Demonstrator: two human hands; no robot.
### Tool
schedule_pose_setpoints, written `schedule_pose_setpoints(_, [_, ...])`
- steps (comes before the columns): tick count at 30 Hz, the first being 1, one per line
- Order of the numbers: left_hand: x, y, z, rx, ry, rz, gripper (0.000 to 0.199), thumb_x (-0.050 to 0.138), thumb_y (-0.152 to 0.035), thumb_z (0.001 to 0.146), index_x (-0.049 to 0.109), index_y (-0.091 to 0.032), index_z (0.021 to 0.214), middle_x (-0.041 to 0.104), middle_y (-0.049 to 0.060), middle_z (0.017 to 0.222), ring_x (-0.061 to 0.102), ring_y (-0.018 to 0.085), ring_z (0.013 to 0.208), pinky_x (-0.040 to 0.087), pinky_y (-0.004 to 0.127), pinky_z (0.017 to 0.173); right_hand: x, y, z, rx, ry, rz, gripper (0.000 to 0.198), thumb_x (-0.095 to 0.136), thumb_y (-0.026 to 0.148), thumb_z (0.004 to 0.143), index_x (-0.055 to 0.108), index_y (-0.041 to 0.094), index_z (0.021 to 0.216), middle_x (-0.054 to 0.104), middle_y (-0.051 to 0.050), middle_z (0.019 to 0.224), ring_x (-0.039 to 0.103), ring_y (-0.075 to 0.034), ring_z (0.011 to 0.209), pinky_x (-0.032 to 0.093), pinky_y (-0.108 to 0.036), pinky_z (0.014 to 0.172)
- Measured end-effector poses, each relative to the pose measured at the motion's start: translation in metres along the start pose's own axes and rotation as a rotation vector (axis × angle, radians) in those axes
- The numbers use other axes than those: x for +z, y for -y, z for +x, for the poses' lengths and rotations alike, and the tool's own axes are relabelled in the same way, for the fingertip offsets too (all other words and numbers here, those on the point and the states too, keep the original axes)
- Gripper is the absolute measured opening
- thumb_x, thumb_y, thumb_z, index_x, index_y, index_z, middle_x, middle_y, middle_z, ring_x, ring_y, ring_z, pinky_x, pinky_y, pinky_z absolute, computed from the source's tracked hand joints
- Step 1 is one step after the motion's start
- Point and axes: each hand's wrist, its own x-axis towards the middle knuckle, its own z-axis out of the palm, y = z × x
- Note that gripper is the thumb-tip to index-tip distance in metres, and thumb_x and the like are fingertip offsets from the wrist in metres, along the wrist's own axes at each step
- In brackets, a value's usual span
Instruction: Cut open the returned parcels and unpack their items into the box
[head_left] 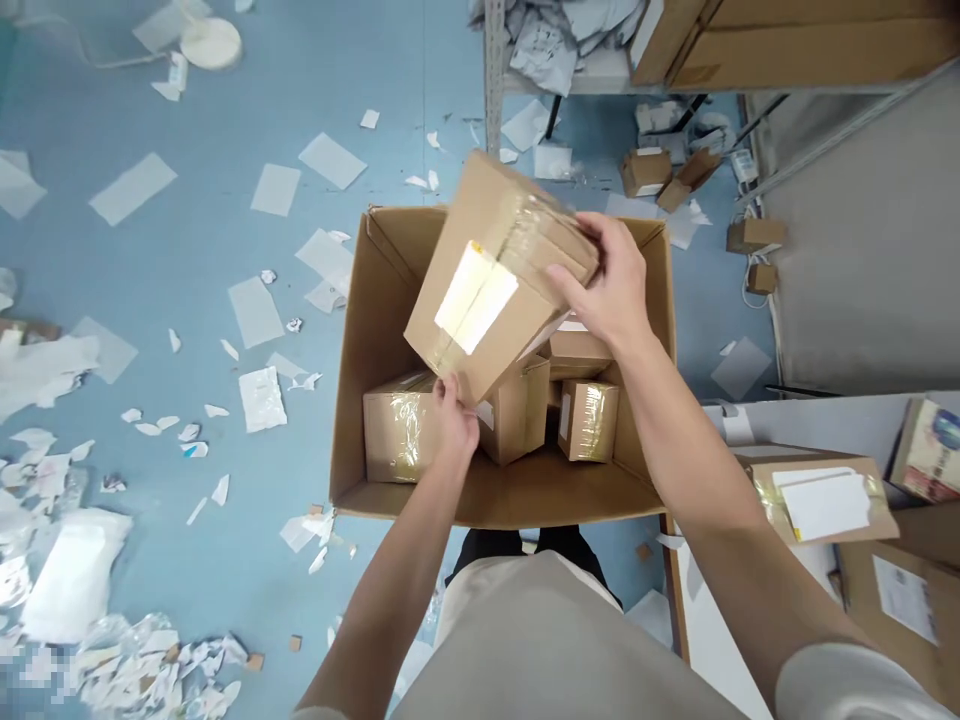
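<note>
Between my two hands is a taped brown cardboard box, tilted, with a white label on its upper face. My right hand grips its right end, thumb on top and fingers over the far edge. At the near lower corner, my left hand pinches the box. Beneath it stands a large open carton, whose inside holds several smaller boxes. One taped box lies at the carton's left, another box in the middle, and a small taped box at the right. The held box hides part of the carton's inside.
Paper scraps litter the blue floor on the left. A metal shelf with grey parcels and a big carton stands at the top right. On the right, a white table carries a labelled box and more cartons.
</note>
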Motion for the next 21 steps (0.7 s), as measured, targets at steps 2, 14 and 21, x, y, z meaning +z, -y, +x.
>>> schedule_pose_setpoints(2, [-0.004, -0.015, -0.011, 0.124, 0.044, 0.047, 0.045, 0.072, -0.047, 0.073, 0.055, -0.027, 0.11, 0.06, 0.004, 0.128, 0.055, 0.02, 0.121, 0.045, 0.035, 0.103, -0.024, -0.005, -0.033, 0.121, -0.068, 0.014, 0.059, 0.058, 0.062, 0.079, 0.052, 0.026, 0.125, 0.055, -0.008, 0.123, 0.048, -0.031, 0.119, 0.038, -0.051, 0.103])
schedule_pose_setpoints(14, [0.006, 0.006, -0.095, 0.1, 0.295, 0.342, 0.053, 0.074, -0.038, 0.074, 0.05, -0.032, 0.122, 0.052, 0.005, 0.138, 0.052, 0.019, 0.125, 0.043, 0.036, 0.106, -0.105, -0.035, -0.148, 0.504, -0.095, 0.056, 0.049, 0.059, 0.056, 0.077, 0.058, 0.021, 0.111, 0.066, -0.008, 0.108, 0.06, -0.025, 0.098, 0.046, -0.043, 0.09])
schedule_pose_setpoints(21, [0.082, -0.021, -0.124, 0.511, 0.4, 0.573, 0.063, 0.074, -0.033, 0.073, 0.048, -0.025, 0.13, 0.056, 0.008, 0.131, 0.055, 0.021, 0.12, 0.041, 0.038, 0.108, -0.187, -0.05, -0.179, 0.577, -0.118, 0.176, 0.038, 0.058, 0.05, 0.079, 0.054, 0.022, 0.105, 0.067, -0.002, 0.083, 0.061, -0.019, 0.073, 0.052, -0.038, 0.072])
